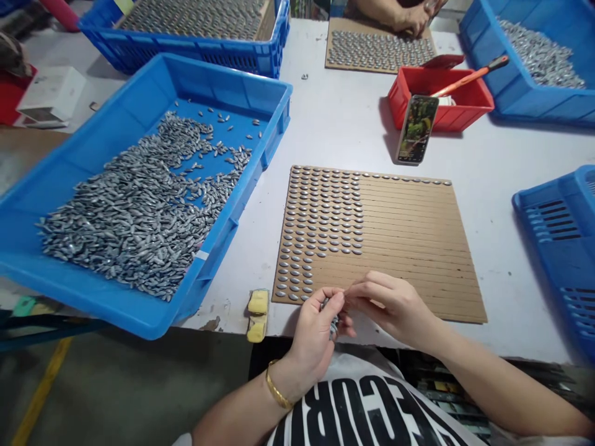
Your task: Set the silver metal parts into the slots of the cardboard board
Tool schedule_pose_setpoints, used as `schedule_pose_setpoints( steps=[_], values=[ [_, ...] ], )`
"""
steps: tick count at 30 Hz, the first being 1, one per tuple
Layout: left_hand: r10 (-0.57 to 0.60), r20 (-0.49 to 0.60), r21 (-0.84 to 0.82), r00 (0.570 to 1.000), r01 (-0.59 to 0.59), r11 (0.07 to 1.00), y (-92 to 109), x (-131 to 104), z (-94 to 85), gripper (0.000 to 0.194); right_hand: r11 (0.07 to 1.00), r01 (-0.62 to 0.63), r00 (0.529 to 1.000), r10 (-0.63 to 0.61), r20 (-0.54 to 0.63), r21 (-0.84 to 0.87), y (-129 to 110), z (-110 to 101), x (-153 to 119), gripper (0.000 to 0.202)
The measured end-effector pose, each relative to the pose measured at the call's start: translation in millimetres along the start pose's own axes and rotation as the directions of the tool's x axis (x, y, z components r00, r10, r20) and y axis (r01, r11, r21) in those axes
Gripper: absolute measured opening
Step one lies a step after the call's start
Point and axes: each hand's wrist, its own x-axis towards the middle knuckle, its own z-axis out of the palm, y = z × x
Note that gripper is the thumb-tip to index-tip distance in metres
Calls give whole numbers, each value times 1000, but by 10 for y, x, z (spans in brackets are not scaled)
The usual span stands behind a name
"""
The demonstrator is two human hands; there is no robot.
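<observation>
My left hand [317, 328] curls around a small handful of grey spindle-shaped pieces [334, 326], just off the near edge of a ridged cardboard sheet [409, 248]. Close against its thumb tip, my right hand [390, 306] has its fingers pinched together; whatever lies between them is hidden. Rows of the same pieces [324, 210] lie in the sheet's grooves on its left side, and one row runs along the far edge. Left of the sheet, a large blue tray [227, 238] holds a heap of loose grey pieces [134, 217].
A phone [416, 130] leans on a red box [441, 114] with an orange-handled tool [469, 77]. Yellow blocks [258, 316] sit at the table's front edge. Blue crates [560, 248] stand right and back. Across the table, another person's hands [413, 18] are over a filled cardboard sheet [332, 52].
</observation>
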Motion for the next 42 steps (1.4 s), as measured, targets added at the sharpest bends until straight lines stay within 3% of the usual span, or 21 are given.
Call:
schedule_pose_setpoints(
  steps=[5, 12, 18, 21, 25, 34, 38, 42],
  values=[
    [-39, 43, -21, 998, 40, 999, -19, 40, -38, 23, 995, -19, 1000, 21, -22, 98, 21, 95, -34, 16],
    [-107, 47, -94, 993, 111, 989, 39, 53, -26, 20, 967, 197, 979, -202, -17, -160, 80, 120, -94, 26],
    [-94, -6, -234, 996, 90, 968, 116, -43, 30, 32, 986, 17, 968, -57, -244, -164, 286, 207, 74, 18],
    [-94, -7, -224, 996, 90, 970, 97, -100, 23, 33, 987, -29, 974, -7, -227, -158, 413, 338, 221, 16],
    [-56, -19, -179, 998, 51, 983, 58, -137, 1, 20, 963, -62, 981, 9, -195, -264, 498, 460, 331, 21],
    [-53, 31, -64, 998, 55, 996, 51, -139, -22, 21, 901, -97, 988, 35, -154, -422, 483, 467, 357, 22],
    [-29, -11, -101, 1000, 28, 994, 32, -106, -50, 28, 938, -86, 987, 33, -159, -336, 479, 440, 359, 22],
    [-12, -47, -113, 999, 6, 994, 42, -95, -53, 27, 993, -106, 977, 93, -191, -57, 371, 292, 278, 19]
  ],
)
